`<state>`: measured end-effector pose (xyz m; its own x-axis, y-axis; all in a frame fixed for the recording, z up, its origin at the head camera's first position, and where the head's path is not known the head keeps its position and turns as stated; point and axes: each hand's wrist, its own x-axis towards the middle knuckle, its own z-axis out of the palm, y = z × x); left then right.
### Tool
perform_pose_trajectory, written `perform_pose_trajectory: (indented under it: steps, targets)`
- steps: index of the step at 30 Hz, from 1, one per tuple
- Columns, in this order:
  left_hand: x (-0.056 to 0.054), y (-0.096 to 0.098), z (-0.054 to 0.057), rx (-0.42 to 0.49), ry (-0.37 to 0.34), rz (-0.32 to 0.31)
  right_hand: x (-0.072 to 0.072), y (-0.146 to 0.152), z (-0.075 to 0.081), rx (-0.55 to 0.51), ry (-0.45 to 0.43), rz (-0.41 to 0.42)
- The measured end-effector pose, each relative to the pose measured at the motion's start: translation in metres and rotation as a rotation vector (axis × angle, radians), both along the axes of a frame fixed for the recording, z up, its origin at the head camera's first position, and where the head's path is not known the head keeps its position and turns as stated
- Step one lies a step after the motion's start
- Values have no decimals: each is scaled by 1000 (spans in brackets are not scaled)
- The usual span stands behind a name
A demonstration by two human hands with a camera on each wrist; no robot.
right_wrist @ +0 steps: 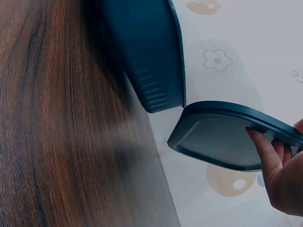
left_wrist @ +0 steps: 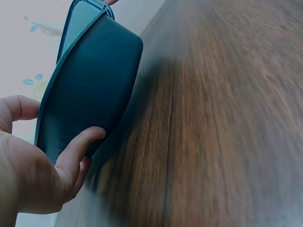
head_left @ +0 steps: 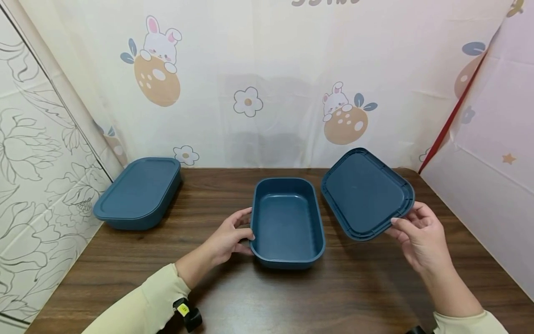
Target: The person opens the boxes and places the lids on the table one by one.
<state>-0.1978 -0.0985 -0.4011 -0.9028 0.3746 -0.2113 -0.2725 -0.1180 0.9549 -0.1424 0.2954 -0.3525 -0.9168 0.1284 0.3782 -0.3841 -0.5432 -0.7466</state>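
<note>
Between the hands is an open dark blue rectangular food container (head_left: 288,227), with nothing inside it. At its left side my left hand (head_left: 227,236) grips the wall, the thumb at the rim; the left wrist view shows fingers on the outer wall (left_wrist: 94,80). To the right, a matching lid (head_left: 363,195) is held up at a tilt, its grooved underside toward the head camera. My right hand (head_left: 423,239) pinches the lid's lower right corner, thumb on the underside. In the right wrist view the lid (right_wrist: 218,142) appears beside the container (right_wrist: 147,56).
A second blue container with its lid on (head_left: 139,190) sits at the back left of the brown wooden table (head_left: 267,301). Behind the table hangs a pale curtain (head_left: 283,116) with rabbit and flower prints. Pale panels stand at both sides.
</note>
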Motion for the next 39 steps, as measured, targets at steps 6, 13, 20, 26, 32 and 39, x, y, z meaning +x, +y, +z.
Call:
perform_pose_trajectory:
  steps: [6, 13, 20, 26, 32, 39]
  targets:
    - [-4, 9, 3, 11, 2, -7, -1, 6, -2, -55, -20, 3]
    - [-9, 20, 7, 16, 12, -11, -4, 14, -5, -100, -22, -2]
    - [-18, 32, 9, 22, 16, -18, -6, 23, -8, -141, -30, -19]
    - [-25, 41, 10, 24, 17, -21, -8, 30, -10, -162, -65, -48]
    - [-34, 51, 7, 25, 8, 3, -13, 37, -12, -166, -125, -97]
    - [-44, 64, 6, 29, 11, 4, -19, 44, -15, -179, -183, -120]
